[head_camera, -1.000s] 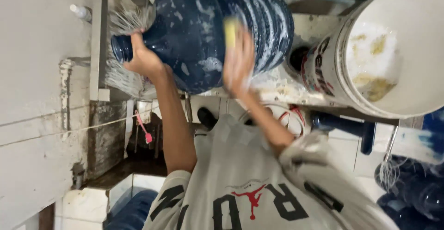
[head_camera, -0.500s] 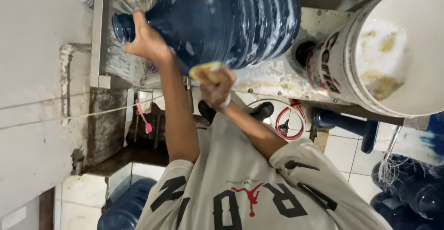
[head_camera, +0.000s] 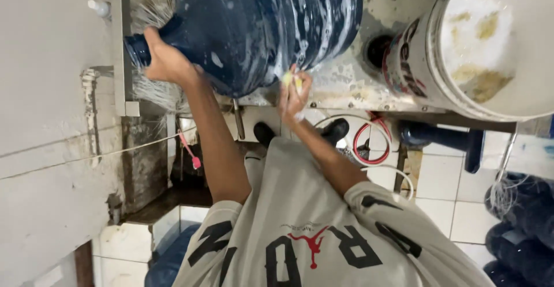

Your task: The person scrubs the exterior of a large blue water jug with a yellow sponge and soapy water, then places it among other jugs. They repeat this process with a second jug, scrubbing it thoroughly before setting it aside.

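Left hand (head_camera: 167,62) — closed around the neck of the big blue water jug (head_camera: 259,27), which lies on its side over the steel sink (head_camera: 346,85). Right hand (head_camera: 293,94) — gripping a yellow sponge (head_camera: 288,79), pressed to the jug's lower flank. Suds streak most of the visible body, so scrubbing looks well advanced; rinsing appears not yet done. White bucket (head_camera: 461,44) stands just beside.

Pale stained wall (head_camera: 46,148), white-tiled floor (head_camera: 444,183).
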